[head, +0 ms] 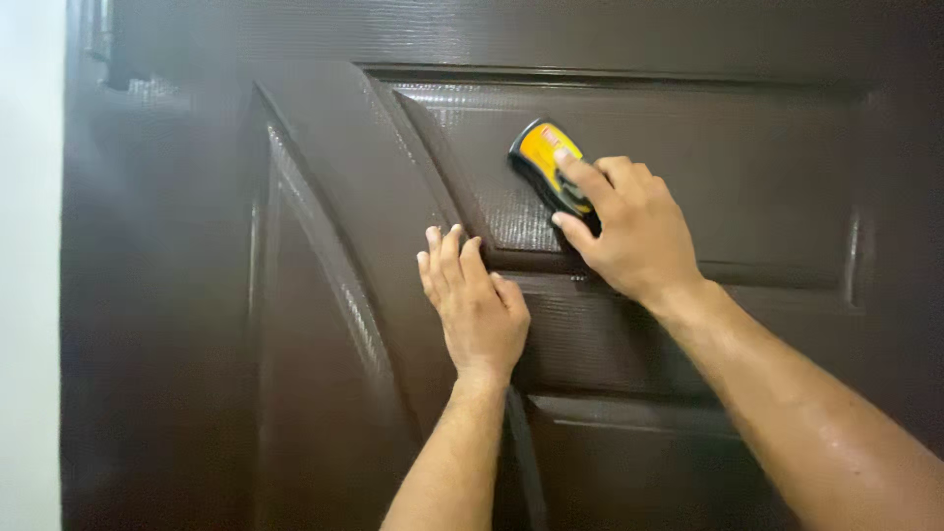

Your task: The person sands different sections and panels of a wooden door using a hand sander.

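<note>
A dark brown panelled door (pixel 324 295) fills the view. My right hand (pixel 624 231) presses a small yellow and black hand-held block (pixel 544 157), like a sanding block or scrubber, against the upper recessed panel, with the index finger laid along its top. My left hand (pixel 477 305) lies flat on the door, fingers together and pointing up, just below and to the left of the block, on the raised moulding between panels. It holds nothing.
A pale wall (pixel 29 295) borders the door on the left. A hinge or fitting (pixel 103 44) shows at the door's upper left corner. Raised mouldings (pixel 423 167) frame the recessed panels.
</note>
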